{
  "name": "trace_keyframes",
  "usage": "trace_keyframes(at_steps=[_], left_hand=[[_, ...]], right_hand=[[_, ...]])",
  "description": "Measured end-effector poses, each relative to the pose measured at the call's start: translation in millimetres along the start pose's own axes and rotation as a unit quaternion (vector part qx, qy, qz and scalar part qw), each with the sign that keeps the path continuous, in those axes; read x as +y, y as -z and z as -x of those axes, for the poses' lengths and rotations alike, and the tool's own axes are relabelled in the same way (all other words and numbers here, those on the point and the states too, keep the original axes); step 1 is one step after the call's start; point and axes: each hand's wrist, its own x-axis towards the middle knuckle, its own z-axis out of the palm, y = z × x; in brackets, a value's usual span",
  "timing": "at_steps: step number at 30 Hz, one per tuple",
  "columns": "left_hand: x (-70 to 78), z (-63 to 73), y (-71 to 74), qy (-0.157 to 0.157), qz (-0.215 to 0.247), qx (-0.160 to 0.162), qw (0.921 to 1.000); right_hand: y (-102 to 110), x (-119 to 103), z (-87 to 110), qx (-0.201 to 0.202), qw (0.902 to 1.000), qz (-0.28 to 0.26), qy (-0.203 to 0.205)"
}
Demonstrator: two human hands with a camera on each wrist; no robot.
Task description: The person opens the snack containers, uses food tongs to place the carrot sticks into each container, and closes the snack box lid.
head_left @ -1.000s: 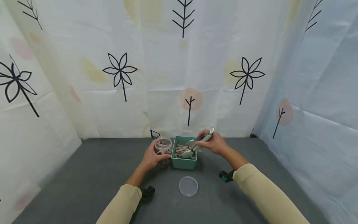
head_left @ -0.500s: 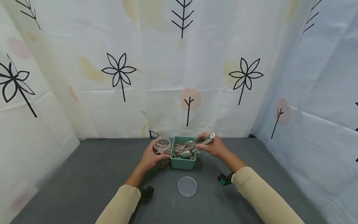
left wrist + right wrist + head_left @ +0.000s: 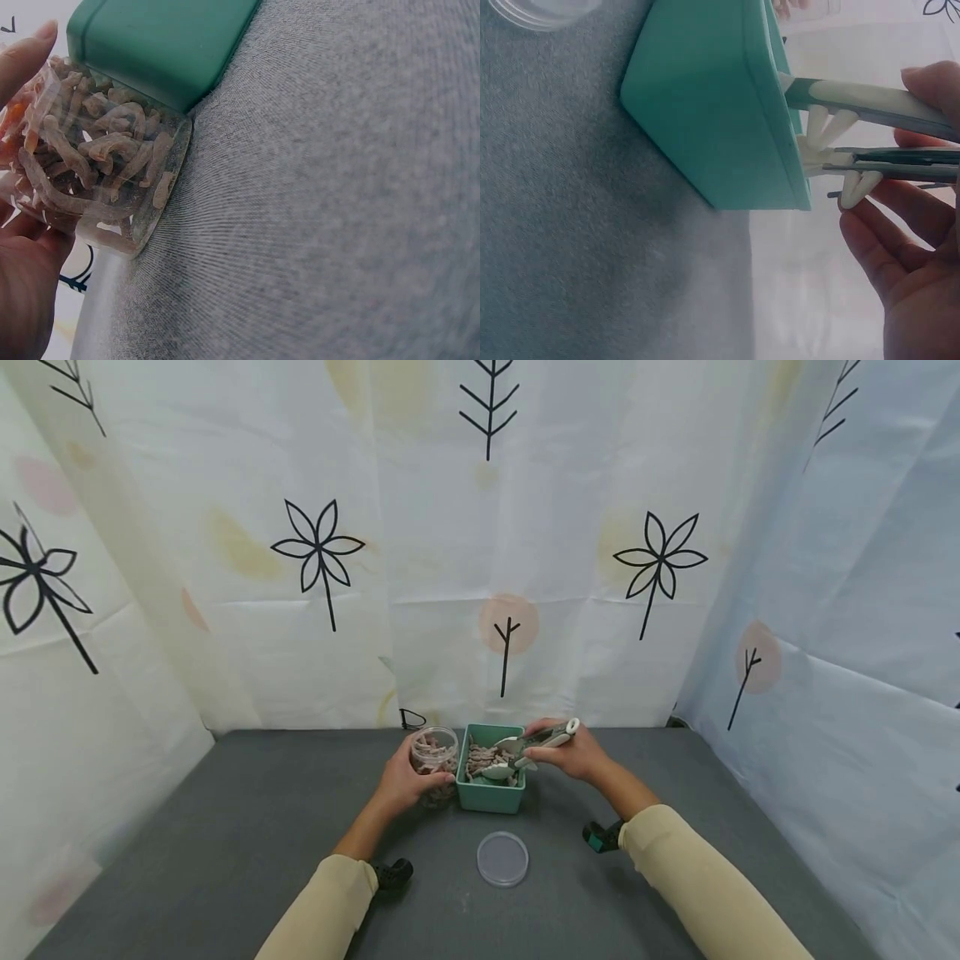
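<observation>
My left hand [image 3: 402, 781] grips a clear jar [image 3: 112, 150] that stands on the table, thumb on its near side and fingers behind. Brownish, twisted, dried-looking strips [image 3: 124, 146] fill much of it, and its top is uncovered. Right beside the jar stands a green rectangular box [image 3: 490, 800] holding more of these strips [image 3: 483, 760]. With my right hand [image 3: 570, 755] I hold white and grey tongs [image 3: 551, 739] between thumb and fingers. Their white heads reach down into the box among the strips; in the right wrist view the box wall hides the tips.
A round clear lid [image 3: 502, 859] lies flat on the grey table [image 3: 285, 827], nearer to me than the box. A patterned white curtain [image 3: 450, 543] hangs behind the table's back edge and along both sides.
The tongs' arms have drawn closer together inside the box, and my right hand has lowered a little. My left hand keeps its grip on the jar in the same place.
</observation>
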Motion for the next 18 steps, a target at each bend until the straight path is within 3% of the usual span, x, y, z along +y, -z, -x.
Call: trace_keyframes(at_steps=[7,18], left_hand=[[0.3,0.4,-0.6,-0.002,-0.003,0.001,1.0000],[0.4,0.5,-0.7,-0.005,-0.003,0.004,1.0000]], right_hand=[[-6.6,0.2,4.2,0.048,0.9985,-0.027,-0.008],[-1.8,-39.7,13.9,0.067,0.9954,-0.067,-0.012]])
